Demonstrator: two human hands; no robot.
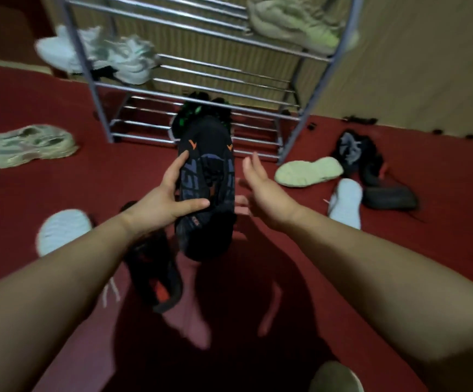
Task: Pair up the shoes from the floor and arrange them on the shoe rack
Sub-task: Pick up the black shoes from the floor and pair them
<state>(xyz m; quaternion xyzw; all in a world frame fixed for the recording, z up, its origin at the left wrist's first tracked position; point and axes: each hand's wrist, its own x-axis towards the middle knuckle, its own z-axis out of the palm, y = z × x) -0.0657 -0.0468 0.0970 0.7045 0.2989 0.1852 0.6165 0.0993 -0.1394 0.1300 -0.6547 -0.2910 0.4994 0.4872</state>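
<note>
From the head camera, the left hand [170, 193] grips a black shoe with blue panels and small orange marks [207, 176], thumb laid across it and fingers along its left edge, holding it above the red carpeted floor [399, 264] just in front of the silver metal-bar shoe rack [201, 69]. The right hand [260, 188] is released, fingers straight, just beside the shoe's right edge and holding nothing. On the rack sit a pair of white sneakers [102, 52], a pair of beige sneakers [289, 21] on a higher shelf, and a black shoe with green accents [198, 111] on the bottom shelf. On the floor lie a pale greenish sneaker [23, 145], a black shoe with red lining [156, 278] and an upturned cream-soled shoe [309, 171].
</note>
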